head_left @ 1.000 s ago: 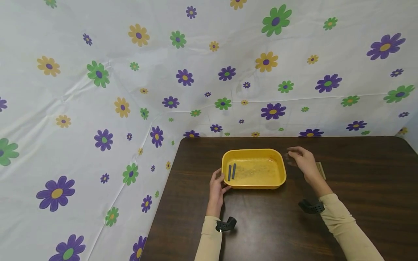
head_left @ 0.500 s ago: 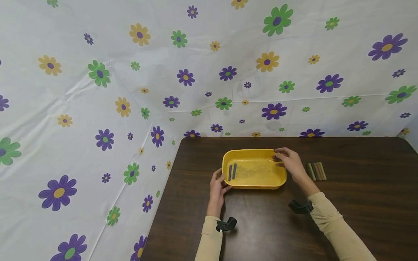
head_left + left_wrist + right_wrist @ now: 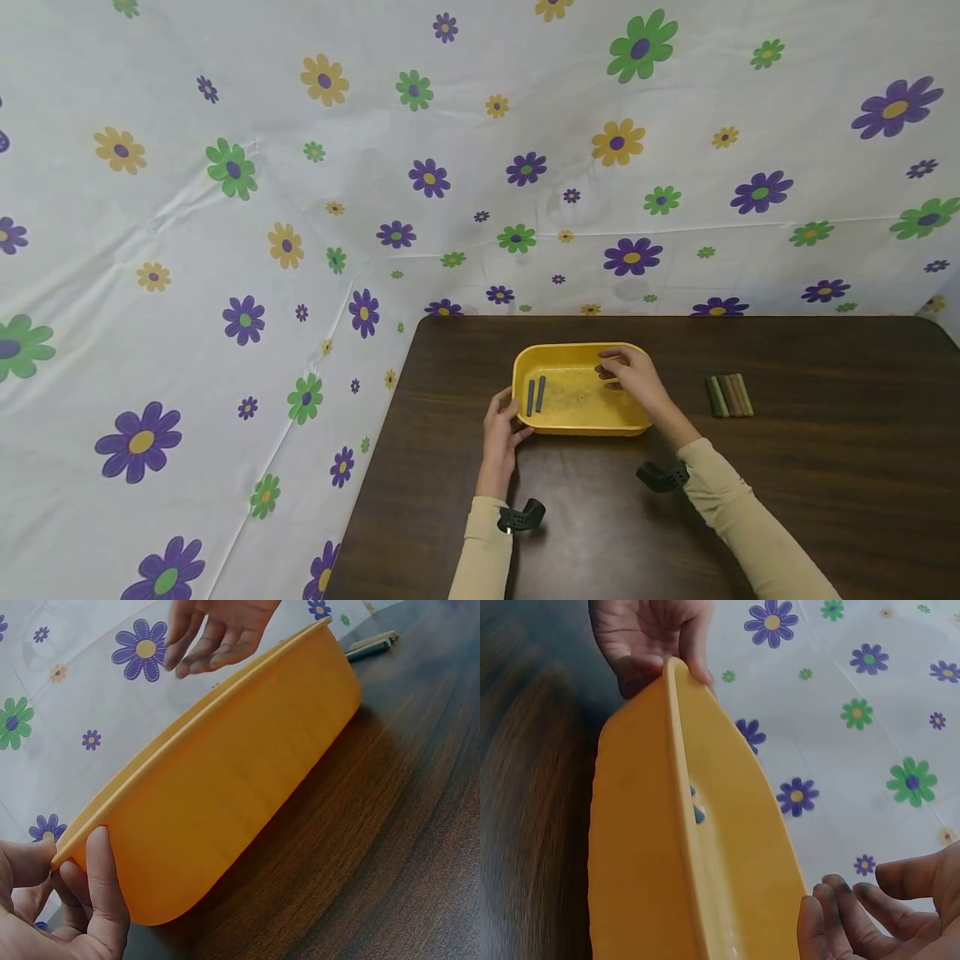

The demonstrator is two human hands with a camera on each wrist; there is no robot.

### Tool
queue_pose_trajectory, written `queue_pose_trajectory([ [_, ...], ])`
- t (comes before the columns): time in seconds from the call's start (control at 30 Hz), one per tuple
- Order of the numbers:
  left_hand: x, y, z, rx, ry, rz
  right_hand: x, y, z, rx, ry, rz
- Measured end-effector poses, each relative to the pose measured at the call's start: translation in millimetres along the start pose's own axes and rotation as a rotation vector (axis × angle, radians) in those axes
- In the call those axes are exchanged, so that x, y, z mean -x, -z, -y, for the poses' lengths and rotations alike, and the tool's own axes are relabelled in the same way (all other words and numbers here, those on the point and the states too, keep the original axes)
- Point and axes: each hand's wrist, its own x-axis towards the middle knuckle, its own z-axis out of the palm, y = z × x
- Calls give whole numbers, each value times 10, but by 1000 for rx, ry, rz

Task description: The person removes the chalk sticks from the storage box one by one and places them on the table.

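Note:
A yellow plastic tray (image 3: pixel 573 396) stands on the table, with two short dark blue-grey sticks (image 3: pixel 531 398) side by side near its left end. My left hand (image 3: pixel 498 437) holds the tray's left end, thumb at the rim and fingers against the outer wall, as the left wrist view shows. Over the tray's right half hovers my right hand (image 3: pixel 633 379), its fingers loosely bent and nothing between them. In the right wrist view, dark smudges mark the fingertips (image 3: pixel 840 885). The tray wall hides most of the blue-grey sticks there.
Several chalk-like sticks (image 3: pixel 729 396), greenish, reddish and dark, lie in a row on the dark wooden table (image 3: pixel 600 517) right of the tray. A white flowered sheet (image 3: pixel 450 108) hangs behind and to the left. A black band with a camera (image 3: pixel 663 477) sits on each wrist.
My right hand has moved left, from beside the tray to over its right half, uncovering the row of sticks on the table. The left hand stays at the tray's left end.

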Motion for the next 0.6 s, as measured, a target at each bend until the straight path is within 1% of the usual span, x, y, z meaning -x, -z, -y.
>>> queue_pose_trajectory([
  [0.27, -19, -8, -2, 2, 11, -16, -75, -260, 10, -40, 2, 41],
  [0.6, -37, 1, 20, -12, 17, -25, -139, -620, -103, -21, -25, 75],
])
